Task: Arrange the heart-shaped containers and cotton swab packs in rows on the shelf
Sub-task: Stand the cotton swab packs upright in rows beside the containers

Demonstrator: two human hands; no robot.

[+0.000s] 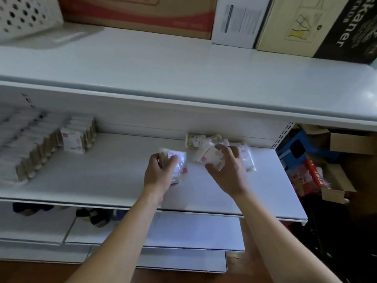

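- Already, out at your nine o'clock, the finished rows (40, 152) stand packed along the shelf (114, 180), wooden stick ends facing you, with a small white box (72, 142) at their near-right end; take their straightness as your guide.
- Your left hand (158, 173) is closed on a clear cotton swab pack (176, 162), fingers (173, 160) wrapped round its top end; the pack lies on the shelf at about twelve o'clock from that hand. It looks thin and crinkly, with a red mark near the lower edge, so hold it by the stiff bundle of sticks rather than the loose film.
- Your right hand (226, 170) hovers over the loose pile (212, 148) at one o'clock, fingers spread and curled on a white pack with a red square; whether it is truly gripped, I cannot tell, since the picture is blurred.
- The pile sits against the shelf's back wall, packs overlapping at odd angles. I'd judge it best to lift one at a time, turn it to match the row, and slide it snug against its neighbour.
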